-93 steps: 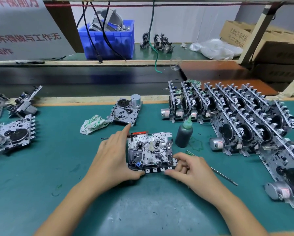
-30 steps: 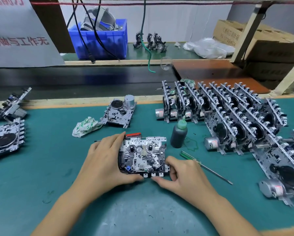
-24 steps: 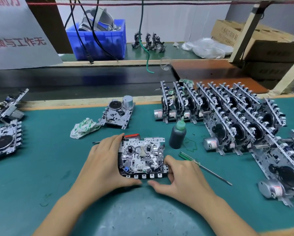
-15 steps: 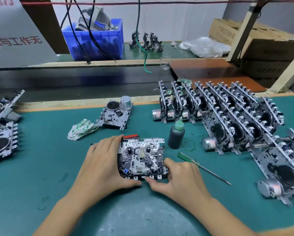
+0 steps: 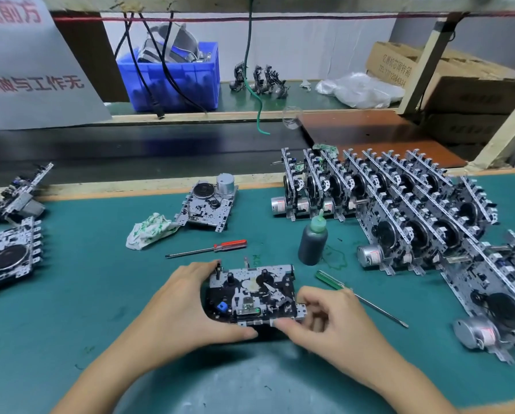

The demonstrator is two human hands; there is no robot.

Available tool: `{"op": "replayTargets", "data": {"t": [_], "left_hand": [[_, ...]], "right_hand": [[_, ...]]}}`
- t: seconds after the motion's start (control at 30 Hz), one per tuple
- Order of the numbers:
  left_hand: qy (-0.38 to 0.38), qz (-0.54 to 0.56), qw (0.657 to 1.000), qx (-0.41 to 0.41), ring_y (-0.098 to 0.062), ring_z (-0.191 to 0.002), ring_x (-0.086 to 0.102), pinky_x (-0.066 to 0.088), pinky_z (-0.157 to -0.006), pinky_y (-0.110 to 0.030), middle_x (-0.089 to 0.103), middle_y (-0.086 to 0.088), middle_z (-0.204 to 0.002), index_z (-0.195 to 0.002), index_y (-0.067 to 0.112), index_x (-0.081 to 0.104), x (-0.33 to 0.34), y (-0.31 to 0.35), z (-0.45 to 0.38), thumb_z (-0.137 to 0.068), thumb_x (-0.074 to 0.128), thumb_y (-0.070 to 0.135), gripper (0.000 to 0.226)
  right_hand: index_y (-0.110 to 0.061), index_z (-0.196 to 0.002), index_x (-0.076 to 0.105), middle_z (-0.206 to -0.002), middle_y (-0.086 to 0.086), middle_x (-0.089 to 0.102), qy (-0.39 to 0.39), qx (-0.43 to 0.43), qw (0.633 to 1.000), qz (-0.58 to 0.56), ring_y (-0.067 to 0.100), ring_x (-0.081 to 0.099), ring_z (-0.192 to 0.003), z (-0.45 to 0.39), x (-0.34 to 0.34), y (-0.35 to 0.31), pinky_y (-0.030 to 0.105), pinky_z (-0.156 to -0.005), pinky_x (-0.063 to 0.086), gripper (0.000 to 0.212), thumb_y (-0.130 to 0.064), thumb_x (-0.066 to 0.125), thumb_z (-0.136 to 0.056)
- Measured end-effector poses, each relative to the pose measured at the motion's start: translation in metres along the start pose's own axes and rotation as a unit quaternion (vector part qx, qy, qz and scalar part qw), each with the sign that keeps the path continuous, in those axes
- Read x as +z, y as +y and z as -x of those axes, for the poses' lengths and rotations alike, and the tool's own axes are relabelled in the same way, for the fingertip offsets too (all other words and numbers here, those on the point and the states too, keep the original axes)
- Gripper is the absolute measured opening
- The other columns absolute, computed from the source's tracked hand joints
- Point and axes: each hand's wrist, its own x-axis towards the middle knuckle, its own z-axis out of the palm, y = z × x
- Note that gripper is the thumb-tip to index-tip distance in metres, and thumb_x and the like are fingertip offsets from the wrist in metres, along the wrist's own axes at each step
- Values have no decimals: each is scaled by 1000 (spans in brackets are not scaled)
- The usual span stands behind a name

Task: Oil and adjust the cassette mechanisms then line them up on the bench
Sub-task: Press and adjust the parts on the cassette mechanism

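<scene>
A metal cassette mechanism [image 5: 251, 294] is held tilted toward me just above the green bench mat [image 5: 101, 294]. My left hand [image 5: 181, 306] grips its left side, thumb under the near edge. My right hand [image 5: 324, 321] pinches its near right corner with curled fingers. A dark oil bottle with a green tip [image 5: 313, 239] stands just behind it. Several finished mechanisms [image 5: 399, 210] stand on edge in rows at the right.
A red-handled screwdriver [image 5: 208, 249] lies behind my left hand, a green-handled one [image 5: 360, 297] to the right. A rag [image 5: 150, 230] and a flat mechanism [image 5: 210, 206] lie further back. More mechanisms [image 5: 8, 255] sit at the left edge. A blue bin [image 5: 172, 82] stands on the shelf.
Both hands have lifted the mechanism off the mat, drawn it nearer and tipped it up. The red screwdriver, earlier hidden behind it, now lies in plain view.
</scene>
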Motion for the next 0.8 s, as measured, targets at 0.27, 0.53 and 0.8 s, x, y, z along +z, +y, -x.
{"op": "replayTargets", "data": {"t": [0.27, 0.53, 0.8], "left_hand": [[-127, 122, 982, -70, 9, -102, 59, 41, -89, -8, 63, 31, -99, -99, 55, 51, 3, 19, 7, -24, 62, 86, 81], [-95, 94, 991, -5, 5, -74, 52, 39, -72, -15, 58, 23, -85, -78, 28, 63, 15, 39, 0, -45, 25, 98, 86], [81, 125, 983, 108, -8, -67, 61, 43, -63, -14, 61, 20, -96, -97, 47, 63, 19, 39, 4, -79, 58, 68, 29]], "right_hand": [[-19, -58, 44, -38, -1, 52, 22, 55, 996, -73, 4, 37, -36, 26, -24, -17, 14, -47, 33, 49, -67, 56, -61], [-15, -49, 56, -33, 8, 47, 12, 161, 973, -167, 15, 38, -32, 35, -41, -6, 16, -47, 35, 66, -78, 58, -67], [-25, -58, 43, -53, -9, 53, 127, 93, 967, 203, 7, 50, -53, 34, -45, 0, 21, -48, 33, 73, -94, 21, -58]]}}
